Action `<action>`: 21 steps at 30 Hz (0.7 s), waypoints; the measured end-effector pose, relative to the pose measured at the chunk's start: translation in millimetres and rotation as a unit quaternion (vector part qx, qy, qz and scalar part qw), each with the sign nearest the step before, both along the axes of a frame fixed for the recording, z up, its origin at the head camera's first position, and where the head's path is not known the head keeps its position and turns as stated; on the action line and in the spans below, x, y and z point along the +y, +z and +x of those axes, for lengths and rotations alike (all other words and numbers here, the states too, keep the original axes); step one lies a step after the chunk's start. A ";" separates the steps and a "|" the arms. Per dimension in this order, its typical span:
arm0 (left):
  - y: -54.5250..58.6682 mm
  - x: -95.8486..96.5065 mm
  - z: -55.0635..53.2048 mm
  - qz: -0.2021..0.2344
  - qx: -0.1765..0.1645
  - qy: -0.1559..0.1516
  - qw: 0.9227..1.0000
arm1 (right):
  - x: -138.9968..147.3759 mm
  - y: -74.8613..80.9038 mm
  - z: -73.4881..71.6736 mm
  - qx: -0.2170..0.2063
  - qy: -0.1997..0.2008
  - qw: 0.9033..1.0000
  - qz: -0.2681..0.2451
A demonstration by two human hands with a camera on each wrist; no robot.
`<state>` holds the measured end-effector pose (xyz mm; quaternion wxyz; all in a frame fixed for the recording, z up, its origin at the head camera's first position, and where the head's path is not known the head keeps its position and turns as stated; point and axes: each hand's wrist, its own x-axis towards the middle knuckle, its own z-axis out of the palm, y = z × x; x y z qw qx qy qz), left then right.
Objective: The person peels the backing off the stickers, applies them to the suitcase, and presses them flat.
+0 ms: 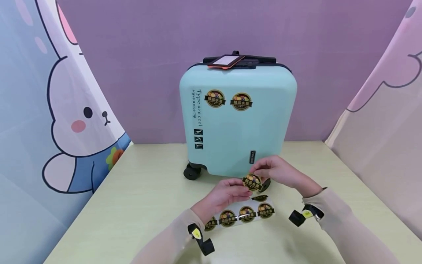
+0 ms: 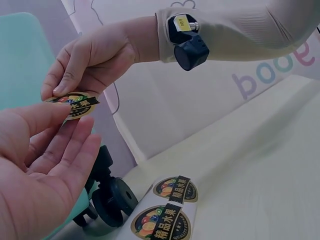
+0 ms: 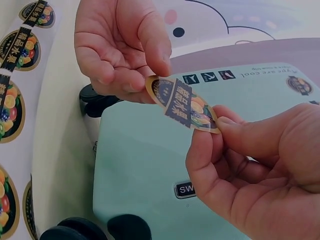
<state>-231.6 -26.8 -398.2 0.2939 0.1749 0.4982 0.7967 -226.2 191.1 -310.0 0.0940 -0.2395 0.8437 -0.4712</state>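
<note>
Between both hands is a round black-and-gold fruit sticker [image 1: 252, 182] with a dark banner across it. My right hand [image 3: 255, 165] pinches one edge of it between thumb and fingers. At the opposite edge, the thumb and fingers of my left hand [image 1: 227, 196] hold it too. Behind them stands an upright mint-green suitcase [image 1: 230, 135]. Two matching stickers, a left one [image 1: 215, 98] and a right one [image 1: 241, 101], sit side by side on its upper front. Below the hands lies a white sticker sheet [image 1: 238, 220] with several more stickers, partly hidden by the left hand.
A tag with an orange edge [image 1: 226, 61] lies by the suitcase's black top handle [image 1: 260, 58]. Black wheels [image 1: 192, 171] support the case on the pale table [image 1: 148, 205]. A purple backdrop [image 1: 148, 73] and a bunny-print cloth [image 1: 79, 102] surround the table.
</note>
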 end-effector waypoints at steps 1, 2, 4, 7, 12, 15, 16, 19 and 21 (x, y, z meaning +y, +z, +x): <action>-0.4 0.5 0.3 0.001 -0.001 0.001 1.000 | 0.0 0.0 0.0 0.000 0.000 1.000 0.000; -0.7 1.1 0.6 0.000 -0.002 0.002 1.000 | 0.0 -0.1 -0.1 0.000 0.000 1.000 0.000; -1.5 2.0 1.4 -0.001 -0.006 0.002 1.000 | 0.3 -0.6 -0.1 -0.001 0.001 1.000 -0.001; -2.1 3.3 2.7 -0.005 -0.009 0.004 1.000 | 1.1 -1.4 0.0 -0.003 0.002 1.000 0.000; -1.6 4.1 4.5 -0.005 -0.010 0.008 1.000 | 2.1 -1.3 0.4 -0.005 0.004 1.000 -0.002; -0.7 4.3 4.7 -0.003 -0.011 0.008 1.000 | 2.5 -0.9 0.4 -0.006 0.004 1.000 -0.006; -0.4 4.3 4.8 -0.001 -0.012 0.008 1.000 | 2.6 -0.7 0.4 -0.007 0.003 1.000 -0.007; 1.2 4.9 4.6 0.002 -0.015 0.011 1.000 | 2.7 0.1 0.5 -0.007 0.000 1.000 -0.007; 2.4 5.7 4.6 0.003 -0.015 0.016 1.000 | 2.9 1.1 0.6 -0.004 -0.004 1.000 -0.005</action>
